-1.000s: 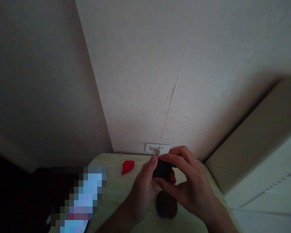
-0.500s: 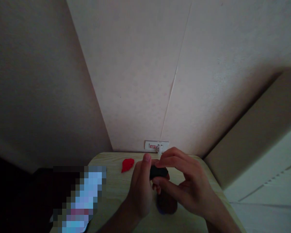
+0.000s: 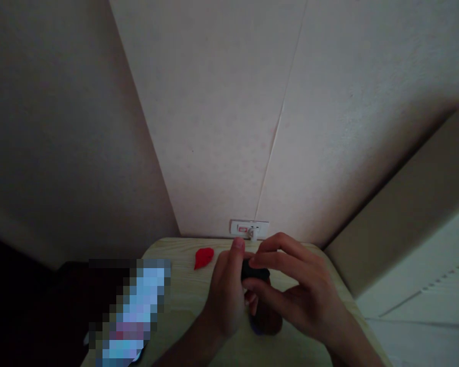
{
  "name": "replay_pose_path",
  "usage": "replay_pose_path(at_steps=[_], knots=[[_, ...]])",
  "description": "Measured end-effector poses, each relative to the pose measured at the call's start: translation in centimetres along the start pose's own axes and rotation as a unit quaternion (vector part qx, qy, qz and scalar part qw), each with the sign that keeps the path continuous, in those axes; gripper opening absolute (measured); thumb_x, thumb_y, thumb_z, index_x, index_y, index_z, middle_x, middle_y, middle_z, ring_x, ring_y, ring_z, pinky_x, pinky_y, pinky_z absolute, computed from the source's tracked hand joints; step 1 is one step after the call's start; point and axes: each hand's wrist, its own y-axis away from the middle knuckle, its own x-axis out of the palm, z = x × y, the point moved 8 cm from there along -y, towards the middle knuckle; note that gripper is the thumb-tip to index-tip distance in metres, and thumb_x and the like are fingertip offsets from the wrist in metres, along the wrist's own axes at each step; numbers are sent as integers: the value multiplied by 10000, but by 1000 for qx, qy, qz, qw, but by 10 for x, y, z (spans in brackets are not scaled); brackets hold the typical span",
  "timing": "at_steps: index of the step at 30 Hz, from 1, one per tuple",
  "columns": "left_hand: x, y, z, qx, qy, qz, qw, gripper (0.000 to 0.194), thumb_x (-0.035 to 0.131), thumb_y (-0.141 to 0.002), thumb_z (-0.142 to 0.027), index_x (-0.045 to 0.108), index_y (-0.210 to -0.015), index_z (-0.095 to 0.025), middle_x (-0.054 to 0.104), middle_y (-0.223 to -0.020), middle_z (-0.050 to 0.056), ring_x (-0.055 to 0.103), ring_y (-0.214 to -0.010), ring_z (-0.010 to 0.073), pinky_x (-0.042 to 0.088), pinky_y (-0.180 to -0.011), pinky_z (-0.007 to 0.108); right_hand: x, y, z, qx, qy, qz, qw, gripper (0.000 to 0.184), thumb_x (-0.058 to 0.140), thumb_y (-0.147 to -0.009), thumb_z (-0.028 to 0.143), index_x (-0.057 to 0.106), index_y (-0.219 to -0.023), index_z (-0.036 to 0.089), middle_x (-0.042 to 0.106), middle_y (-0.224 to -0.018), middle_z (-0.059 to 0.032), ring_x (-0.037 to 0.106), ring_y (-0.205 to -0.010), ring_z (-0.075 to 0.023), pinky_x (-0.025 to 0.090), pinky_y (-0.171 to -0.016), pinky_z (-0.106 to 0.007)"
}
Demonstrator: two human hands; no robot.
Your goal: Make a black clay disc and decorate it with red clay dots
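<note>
Over the wooden tabletop point(image 3: 183, 300), my left hand point(image 3: 227, 293) is closed around a small black lump point(image 3: 254, 270) with its thumb pointing up. My right hand point(image 3: 306, 280) pinches the same lump between thumb and fingers from the right. It looks soft and rounded, but its material is too dark to make out. Below the hands, partly hidden by them, sits a dark brown, rounded object point(image 3: 270, 322) whose kind I cannot tell. A small flat red piece point(image 3: 204, 258), pointed at one end, lies left of my left hand.
A pixelated, bright screen-like object point(image 3: 137, 306) lies at the table's left edge. Behind the table, a white wall socket point(image 3: 248, 228) holds a plug. Pale walls meet in a corner at left, and a white cabinet point(image 3: 413, 255) stands close on the right.
The whole view has shifted slightly, so everything appears a little farther right. My right fingers have moved a little over the black lump; both hands keep hold of it.
</note>
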Motion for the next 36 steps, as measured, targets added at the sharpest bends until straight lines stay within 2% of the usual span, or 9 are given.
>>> replay_pose_path(at_steps=[3,8,13,16,21,27,30,33,36], knots=[[1,-1,0,0,-12,14,1000,709,502,-815,-799,505,-467,-181,385,-344,-32,369,-282,85,261,-300,208,0,0,1,-5,9,-9,1000,219,813,-842,176,710,-1035,181,673,-934,-51,647,-829,-170,563,-731,-280],[-3,-2,0,-13,-12,-8,1000,704,483,-814,-810,452,-452,-208,353,-322,-38,344,-268,84,256,-280,205,2,0,0,-9,5,-7,1000,295,766,-884,181,693,-1169,198,679,-1036,-75,667,-908,-188,580,-758,-291],[-3,-3,6,-35,-5,-6,999,676,504,-788,-823,526,-539,-196,353,-310,-56,315,-250,83,287,-259,200,-1,1,4,-27,37,-22,999,211,783,-872,192,724,-1074,189,684,-968,-72,664,-830,-184,579,-707,-302],[-1,-4,11,-52,15,8,999,693,483,-799,-822,491,-491,-201,350,-307,-50,309,-241,80,291,-251,203,-2,4,6,-44,68,-45,996,200,804,-859,216,733,-1042,176,687,-916,-72,657,-773,-180,577,-670,-309],[-2,-4,8,-46,35,-6,998,703,473,-814,-805,447,-442,-209,362,-313,-40,320,-244,77,273,-257,199,-3,10,6,-64,108,-93,988,264,836,-836,274,724,-1060,191,740,-922,-68,709,-780,-188,597,-673,-307],[-1,-4,4,-35,31,-4,999,712,438,-852,-776,436,-418,-212,341,-309,-41,312,-246,83,276,-273,216,0,10,6,-68,122,-92,986,220,842,-828,259,727,-999,181,750,-922,-72,716,-753,-186,591,-657,-305],[-1,-2,-4,-6,3,-10,1000,715,451,-843,-783,489,-437,-196,356,-322,-36,329,-263,87,255,-294,223,-1,6,2,-40,62,-87,993,153,815,-843,212,722,-957,171,732,-889,-68,696,-755,-179,577,-650,-295],[-5,1,-15,46,-38,-25,998,699,496,-843,-764,546,-465,-179,361,-334,-38,334,-298,87,237,-337,232,-3,2,-9,31,-13,-80,996,127,772,-859,176,719,-974,182,718,-819,-37,656,-700,-160,557,-645,-299],[-17,4,-17,70,-38,-55,995,564,617,-848,-657,644,-577,-163,484,-408,-21,404,-362,109,283,-389,251,-2,0,-14,72,-70,-50,994,119,757,-869,180,749,-986,201,716,-764,-18,639,-661,-153,544,-628,-297]])
